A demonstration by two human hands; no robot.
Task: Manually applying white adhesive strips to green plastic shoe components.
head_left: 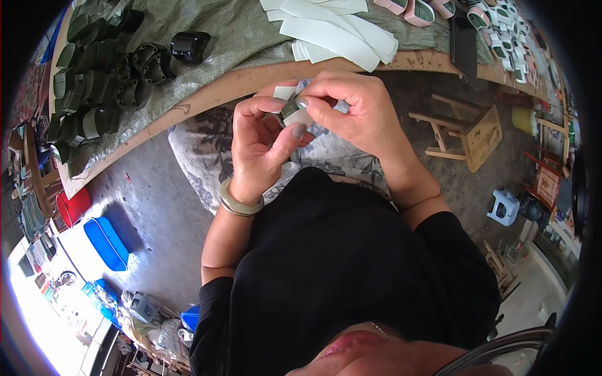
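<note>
Just in front of the table edge, both hands meet over a small green-and-white piece (291, 109). It looks like a dark green part with white, sheet-like flaps; its exact kind is too small to tell. My left hand (260, 135), with a pale bangle at its wrist, grips it between thumb and fingers from the left. From the right, my right hand (354, 108) pinches its upper side with thumb and forefinger. Fingers cover part of the piece. Beyond the hands, white curved strips (332, 30) lie in an overlapping pile on the table.
Dark green moulded parts (94, 84) crowd the table's left, beside a glossy black part (190, 47). Pink parts (419, 12), white parts (505, 41) and a dark flat slab (463, 47) sit right. A wooden stool (481, 135) and a blue bin (106, 243) occupy the floor.
</note>
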